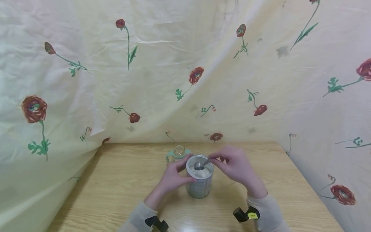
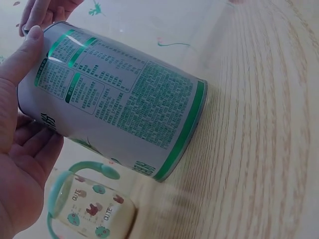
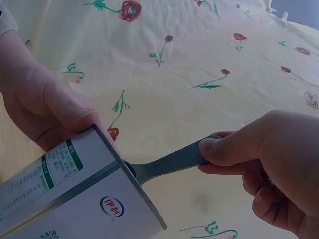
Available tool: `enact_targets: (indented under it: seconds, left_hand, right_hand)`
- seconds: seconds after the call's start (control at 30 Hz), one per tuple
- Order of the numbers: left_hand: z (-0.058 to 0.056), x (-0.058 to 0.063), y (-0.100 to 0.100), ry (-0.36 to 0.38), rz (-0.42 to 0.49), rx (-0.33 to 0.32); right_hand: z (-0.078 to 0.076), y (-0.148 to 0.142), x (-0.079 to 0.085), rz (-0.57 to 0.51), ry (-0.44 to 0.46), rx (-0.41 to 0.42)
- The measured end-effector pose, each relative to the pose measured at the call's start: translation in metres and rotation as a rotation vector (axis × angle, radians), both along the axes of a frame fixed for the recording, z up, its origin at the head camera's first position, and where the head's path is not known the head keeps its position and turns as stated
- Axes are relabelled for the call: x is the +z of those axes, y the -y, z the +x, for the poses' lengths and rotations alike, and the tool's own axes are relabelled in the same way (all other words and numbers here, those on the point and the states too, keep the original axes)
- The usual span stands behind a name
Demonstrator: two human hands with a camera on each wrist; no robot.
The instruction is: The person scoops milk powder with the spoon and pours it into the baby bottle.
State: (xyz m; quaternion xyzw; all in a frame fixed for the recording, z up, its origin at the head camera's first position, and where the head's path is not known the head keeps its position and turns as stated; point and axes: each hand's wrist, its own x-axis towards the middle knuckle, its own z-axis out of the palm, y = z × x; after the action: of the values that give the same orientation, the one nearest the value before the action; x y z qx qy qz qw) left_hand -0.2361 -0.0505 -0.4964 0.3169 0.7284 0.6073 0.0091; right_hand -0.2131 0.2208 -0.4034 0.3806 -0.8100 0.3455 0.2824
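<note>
A tall round milk powder can (image 1: 199, 189) stands upright on the table, its top uncovered and pale powder (image 1: 202, 174) showing inside. My left hand (image 1: 170, 176) grips it near the rim, thumb on the near side and fingers on the far side. Between thumb and fingers, my right hand (image 1: 236, 165) pinches the handle of a grey measuring scoop (image 3: 172, 163). The scoop's round bowl is inside the mouth of the can, over the powder. White sides with green print show on the can in the left wrist view.
Just behind the can stands a clear baby bottle (image 2: 92, 206) with green handles and printed cartoon figures, its top uncovered. The wooden table (image 1: 121, 180) reaches back to a floral cloth (image 1: 162, 80) hanging behind and at both sides.
</note>
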Motion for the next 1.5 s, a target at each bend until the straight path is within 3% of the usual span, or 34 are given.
enact_targets:
  seconds: [0.33,0.57,1.03,1.5]
  left_hand:
    - [0.002,-0.001,0.002,0.076,0.035,0.034]
    - [0.000,-0.001,0.003,0.093,0.050,0.043]
    - [0.001,-0.002,0.002,0.074,0.013,0.049]
    - [0.001,0.000,0.002,0.092,-0.005,0.069]
  right_hand:
    - [-0.004,0.004,-0.003,0.160,-0.169,0.005]
    - [-0.006,0.008,-0.006,0.239,-0.216,-0.010]
    - [-0.006,0.014,-0.017,0.366,-0.146,-0.027]
    - [-0.001,0.019,-0.016,0.449,-0.048,-0.086]
